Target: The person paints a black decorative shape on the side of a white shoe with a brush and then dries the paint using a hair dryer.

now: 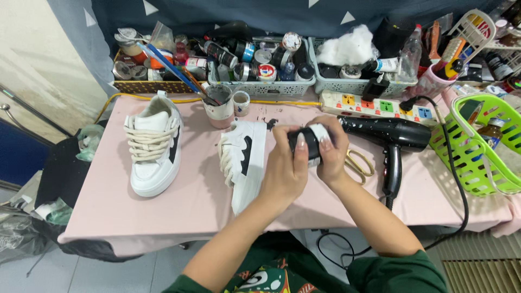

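Both hands meet above the pink cloth-covered table [179, 206]. The left hand [287, 171] and right hand [331, 154] clasp a small round black jar with a white band [313, 142], seemingly at its lid. Nothing looks applied yet: two chunky white-and-black leather sneakers, one upright [153, 146], one tipped sideways [245, 163], wait beside it.

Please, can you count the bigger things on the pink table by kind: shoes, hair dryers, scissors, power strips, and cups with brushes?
Shoes: 2
Hair dryers: 1
Scissors: 1
Power strips: 1
Cups with brushes: 1
Total: 6
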